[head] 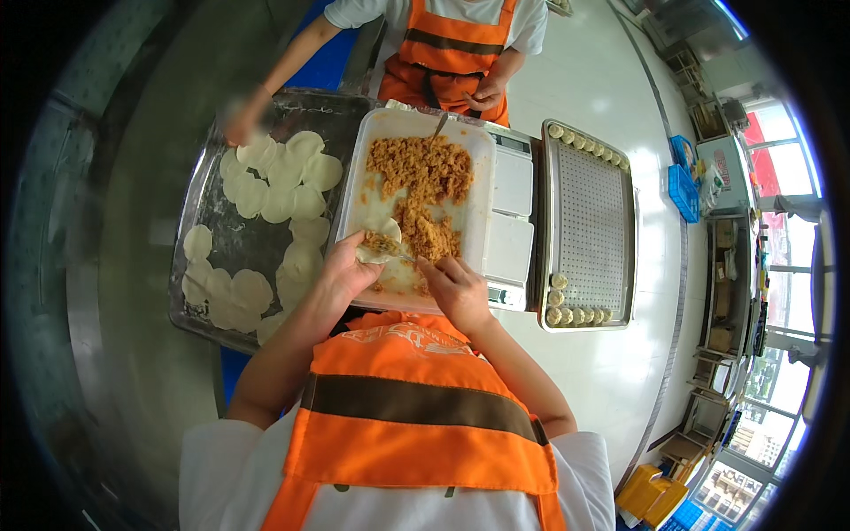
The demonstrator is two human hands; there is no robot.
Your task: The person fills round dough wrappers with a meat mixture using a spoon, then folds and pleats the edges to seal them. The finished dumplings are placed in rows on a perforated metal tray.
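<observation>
On my left hand rests a round dough wrapper with brown filling on it. My right hand grips a thin metal utensil, its tip at the edge of that filling; fingers hide its handle. Both hands are over the near part of a white plastic tub, where loose brown filling lies in a far heap and a near heap. A second utensil stands in the far heap. Many flat dough wrappers overlap on a dark metal tray at left.
Two scales sit right of the tub. Beyond them, a perforated metal tray carries small pleated buns along its near and far ends. Across from me, a co-worker in an orange apron reaches one hand to the wrappers.
</observation>
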